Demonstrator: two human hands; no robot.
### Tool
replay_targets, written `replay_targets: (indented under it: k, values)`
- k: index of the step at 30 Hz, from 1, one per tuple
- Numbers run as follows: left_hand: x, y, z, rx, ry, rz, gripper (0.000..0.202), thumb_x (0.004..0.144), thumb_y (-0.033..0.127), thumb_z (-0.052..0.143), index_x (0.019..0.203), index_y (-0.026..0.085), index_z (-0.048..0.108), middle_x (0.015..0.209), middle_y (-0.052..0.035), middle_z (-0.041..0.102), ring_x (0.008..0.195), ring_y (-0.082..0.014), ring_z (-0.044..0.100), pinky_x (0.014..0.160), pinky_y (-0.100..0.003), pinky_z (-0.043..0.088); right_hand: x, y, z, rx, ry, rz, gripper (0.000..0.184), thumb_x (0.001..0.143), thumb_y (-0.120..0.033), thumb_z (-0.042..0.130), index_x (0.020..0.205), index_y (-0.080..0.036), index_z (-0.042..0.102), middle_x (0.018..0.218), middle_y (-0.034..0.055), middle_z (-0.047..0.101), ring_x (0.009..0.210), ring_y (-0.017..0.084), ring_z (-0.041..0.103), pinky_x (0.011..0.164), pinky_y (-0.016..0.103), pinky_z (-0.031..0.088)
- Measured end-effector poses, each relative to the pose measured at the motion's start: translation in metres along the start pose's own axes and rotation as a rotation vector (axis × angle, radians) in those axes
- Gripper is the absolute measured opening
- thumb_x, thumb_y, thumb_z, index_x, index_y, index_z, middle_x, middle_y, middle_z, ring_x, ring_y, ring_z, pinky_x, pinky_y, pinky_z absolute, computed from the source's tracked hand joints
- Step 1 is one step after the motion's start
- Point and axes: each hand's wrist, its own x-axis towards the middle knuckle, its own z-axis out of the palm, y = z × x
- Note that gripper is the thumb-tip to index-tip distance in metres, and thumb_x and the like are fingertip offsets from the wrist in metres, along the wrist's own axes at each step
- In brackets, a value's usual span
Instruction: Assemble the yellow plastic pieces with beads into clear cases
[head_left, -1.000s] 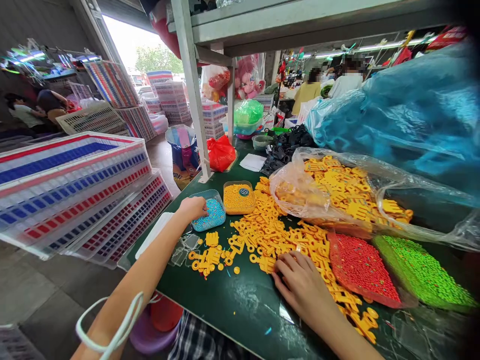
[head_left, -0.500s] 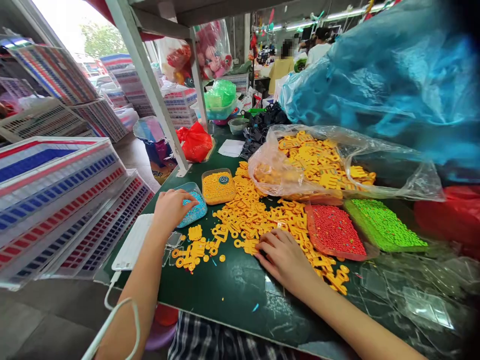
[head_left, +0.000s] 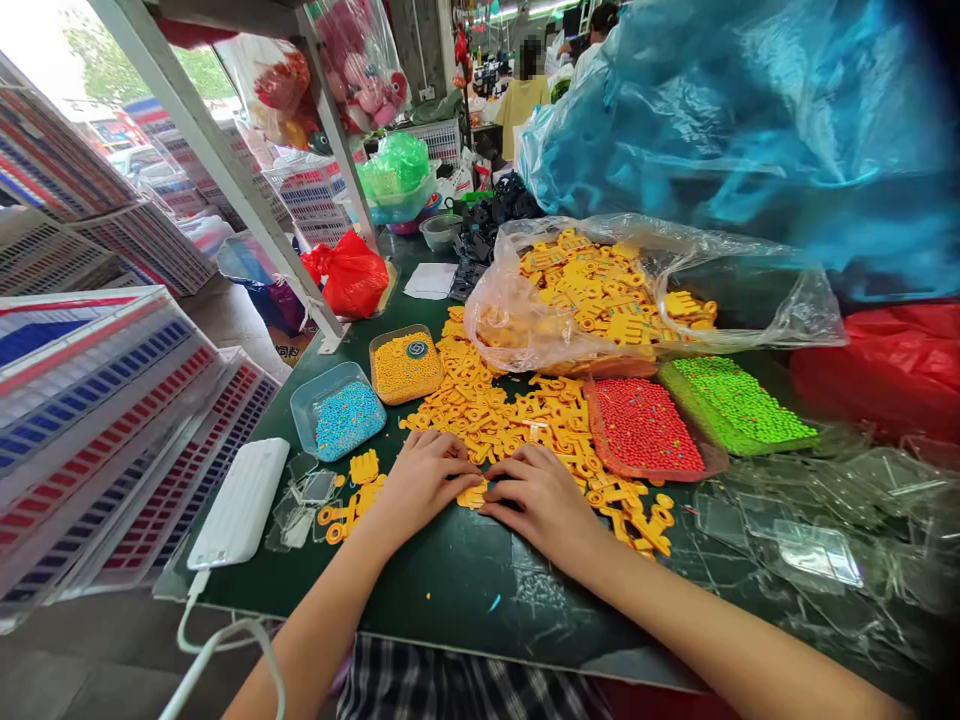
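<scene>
My left hand (head_left: pixel 424 478) and my right hand (head_left: pixel 541 497) meet at the near edge of a pile of yellow plastic parts (head_left: pixel 517 415) on the dark green table (head_left: pixel 450 580). Both hands have their fingers curled and pinch one small yellow part (head_left: pixel 472 494) between them. A clear tub of blue beads (head_left: pixel 339 417) stands just left of my left hand, with a tub of yellow beads (head_left: pixel 406 363) behind it. A few assembled yellow pieces (head_left: pixel 352 495) lie by my left wrist.
A red bead tray (head_left: pixel 642 427) and a green bead tray (head_left: pixel 731 402) lie to the right, with a clear bag of yellow parts (head_left: pixel 600 290) behind. A white power bank (head_left: pixel 240 502), clear plastic lids (head_left: pixel 817 550), stacked crates (head_left: pixel 90 400) and a blue bag (head_left: pixel 750 130) surround the table. People sit far back.
My left hand has left the tub of blue beads and come right to meet my right hand over a yellow part. The view has tilted down and shifted.
</scene>
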Motion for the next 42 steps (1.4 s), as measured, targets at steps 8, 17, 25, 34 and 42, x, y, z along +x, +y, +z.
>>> replay_targets:
  k: [8, 17, 25, 34, 42]
  values:
    - [0.000, -0.003, 0.007, -0.059, -0.065, -0.036, 0.023, 0.092, 0.041, 0.057, 0.105, 0.035, 0.074, 0.095, -0.0018, 0.064, 0.090, -0.0197, 0.051, 0.083, -0.036, 0.037, -0.002, 0.000, 0.002, -0.013, 0.002, 0.040, 0.007, 0.083, -0.030, 0.072, 0.077, -0.027, 0.073, 0.090, -0.0005, 0.069, 0.089, 0.020, 0.052, 0.079, 0.034, 0.035]
    - [0.000, -0.006, 0.000, -0.205, -0.048, 0.010, 0.026, 0.096, 0.038, 0.050, 0.105, 0.030, 0.074, 0.093, -0.0031, 0.065, 0.090, -0.0188, 0.055, 0.084, -0.034, 0.040, -0.002, 0.003, 0.002, 0.009, 0.001, 0.039, 0.008, 0.082, -0.031, 0.073, 0.076, -0.026, 0.072, 0.089, -0.0013, 0.069, 0.090, 0.019, 0.052, 0.079, 0.033, 0.034]
    - [-0.011, -0.037, -0.049, -0.045, 0.471, -0.394, 0.035, 0.090, 0.049, 0.051, 0.083, 0.023, 0.073, 0.071, -0.0005, 0.068, 0.067, -0.0178, 0.058, 0.077, -0.033, 0.043, -0.002, 0.003, 0.003, -0.002, 0.004, 0.016, 0.010, 0.083, -0.031, 0.072, 0.074, -0.025, 0.070, 0.091, -0.0018, 0.068, 0.090, 0.018, 0.052, 0.081, 0.033, 0.034]
    - [0.067, -0.085, -0.076, 0.334, -0.056, -0.393, 0.029, 0.091, 0.037, 0.051, 0.097, 0.022, 0.075, 0.106, -0.0056, 0.074, 0.099, -0.0246, 0.064, 0.090, -0.035, 0.040, -0.002, 0.004, 0.009, -0.053, 0.039, -0.017, 0.010, 0.083, -0.030, 0.072, 0.075, -0.025, 0.070, 0.090, -0.0012, 0.068, 0.089, 0.018, 0.054, 0.082, 0.033, 0.035]
    - [0.108, -0.098, -0.071, 0.334, -0.315, -0.274, 0.016, 0.082, 0.028, 0.063, 0.082, 0.023, 0.078, 0.087, -0.0029, 0.077, 0.081, -0.0203, 0.067, 0.078, -0.030, 0.037, -0.001, 0.001, 0.004, -0.076, 0.008, -0.012, 0.010, 0.084, -0.031, 0.071, 0.075, -0.025, 0.070, 0.090, -0.0014, 0.068, 0.090, 0.018, 0.054, 0.084, 0.034, 0.034]
